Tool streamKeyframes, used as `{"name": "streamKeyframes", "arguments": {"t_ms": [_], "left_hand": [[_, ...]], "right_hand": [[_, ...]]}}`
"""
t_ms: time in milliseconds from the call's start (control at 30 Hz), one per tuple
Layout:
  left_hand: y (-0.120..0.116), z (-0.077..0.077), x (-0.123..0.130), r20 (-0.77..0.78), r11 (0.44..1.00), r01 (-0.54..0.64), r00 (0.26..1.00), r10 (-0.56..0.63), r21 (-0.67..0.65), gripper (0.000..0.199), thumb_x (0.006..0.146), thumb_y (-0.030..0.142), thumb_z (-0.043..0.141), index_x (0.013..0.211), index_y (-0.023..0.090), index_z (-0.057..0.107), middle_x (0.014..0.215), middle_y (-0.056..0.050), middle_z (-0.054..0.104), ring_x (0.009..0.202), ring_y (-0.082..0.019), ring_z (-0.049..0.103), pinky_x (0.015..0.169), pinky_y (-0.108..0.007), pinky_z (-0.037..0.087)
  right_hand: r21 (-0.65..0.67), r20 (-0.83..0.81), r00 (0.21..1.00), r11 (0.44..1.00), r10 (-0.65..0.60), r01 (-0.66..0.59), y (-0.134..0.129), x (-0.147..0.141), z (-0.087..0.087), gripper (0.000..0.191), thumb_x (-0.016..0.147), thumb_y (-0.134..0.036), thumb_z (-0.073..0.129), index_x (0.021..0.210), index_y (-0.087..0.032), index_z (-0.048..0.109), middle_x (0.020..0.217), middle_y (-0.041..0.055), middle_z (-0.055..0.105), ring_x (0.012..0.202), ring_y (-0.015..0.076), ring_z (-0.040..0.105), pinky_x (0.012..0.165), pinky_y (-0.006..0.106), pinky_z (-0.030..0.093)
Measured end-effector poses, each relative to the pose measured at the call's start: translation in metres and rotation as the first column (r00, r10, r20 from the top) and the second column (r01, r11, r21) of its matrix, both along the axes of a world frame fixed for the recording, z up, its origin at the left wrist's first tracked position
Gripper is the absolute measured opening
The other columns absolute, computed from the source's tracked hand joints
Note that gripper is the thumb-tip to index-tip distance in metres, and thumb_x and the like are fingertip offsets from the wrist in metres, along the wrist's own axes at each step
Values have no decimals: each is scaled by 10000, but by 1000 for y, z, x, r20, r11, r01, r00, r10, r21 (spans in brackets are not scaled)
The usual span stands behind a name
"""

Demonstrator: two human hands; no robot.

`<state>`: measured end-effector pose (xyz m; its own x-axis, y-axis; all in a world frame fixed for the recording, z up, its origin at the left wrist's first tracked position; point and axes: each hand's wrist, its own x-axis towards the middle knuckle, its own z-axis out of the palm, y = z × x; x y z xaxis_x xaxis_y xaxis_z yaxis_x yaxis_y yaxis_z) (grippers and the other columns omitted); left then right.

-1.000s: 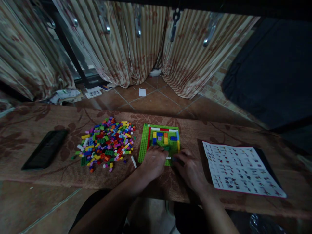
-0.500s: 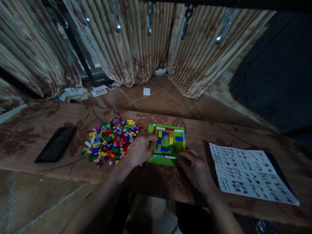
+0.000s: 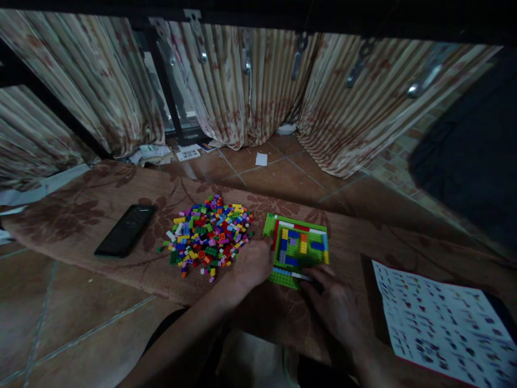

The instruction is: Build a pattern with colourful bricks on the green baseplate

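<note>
Head view: both grips meet the board above the worktop.
Left grip [image 3: 253,264]: fingers bent, at the board's left edge; whether they grasp a brick or are merely clenched, I cannot tell.
Right grip [image 3: 331,293]: thumb and fingers bent at the board's near right corner, close to the end of the white brick [image 3: 299,276]; the tips are dim, so I cannot tell whether they grasp it or are released.
Board [image 3: 267,228]: green, studded, flat, between the two grips and reaching beyond them.
Red strip [image 3: 276,235]: just beyond the left grip and to its right, along the board's left side.
Far row [image 3: 301,227]: white and red, beyond both grips.
Right row [image 3: 325,248]: light blue and yellow, beyond the right grip.
Near row [image 3: 281,271]: blue, between the grips, leading to the white brick.
Inner bricks [image 3: 304,243]: yellow, orange, blue and purple, beyond and between the grips.
Pile [image 3: 210,234]: loose bricks of many colours, left of the left grip, its nearest pieces just beside it.
Phone [image 3: 125,231]: dark screen up, well left of the left grip, past the pile.
Sheet [image 3: 440,318]: small printed figures, right of the right grip, well apart.
Worktop [image 3: 347,242]: brown, flower-patterned cloth beneath both grips.
Curtains [image 3: 242,97]: striped, far beyond both grips.
</note>
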<state>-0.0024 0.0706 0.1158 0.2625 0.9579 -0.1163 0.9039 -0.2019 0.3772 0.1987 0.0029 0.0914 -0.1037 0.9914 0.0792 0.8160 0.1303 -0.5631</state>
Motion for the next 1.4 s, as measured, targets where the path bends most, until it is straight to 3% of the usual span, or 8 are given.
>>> {"name": "streamKeyframes", "arguments": {"t_ms": [400,667,933,1233,1400], "left_hand": [[-1,4,3,-5,998,38,999,-38,-59,267,908,210,424,1055,109,623,998,-122,691,971,-237,659,887,-349,511],[-3,5,1,20,996,39,999,-37,-80,245,903,206,425,1028,111,614,974,-124,691,947,-238,665,869,-349,517],[-3,3,1,53,997,51,997,-47,-59,237,896,198,443,1024,103,618,1026,-138,675,946,-236,662,873,-355,522],[-5,2,5,45,994,70,997,-67,-83,238,883,194,456,1015,82,619,928,-137,696,915,-256,671,817,-358,544],[-7,5,5,50,994,71,996,-68,-80,263,896,180,433,1041,67,621,971,-146,692,944,-257,664,843,-364,538]], "right_hand": [[-48,89,994,997,63,-59,4,-4,-8,146,912,-240,505,890,-230,649,924,37,637,882,212,606,786,345,461],[-8,164,985,999,55,-54,2,-4,-5,147,906,-268,516,855,-247,652,886,32,647,865,225,597,767,354,445],[-90,176,982,995,63,-47,1,0,-11,188,916,-316,491,865,-260,663,895,30,656,846,228,607,762,370,454],[-64,159,982,994,100,-91,0,7,-9,284,922,-381,434,856,-279,691,897,37,685,836,221,642,734,348,489],[-89,170,982,994,80,-66,-2,12,-14,251,900,-405,474,940,-298,698,971,27,698,858,220,660,731,345,513]]}}
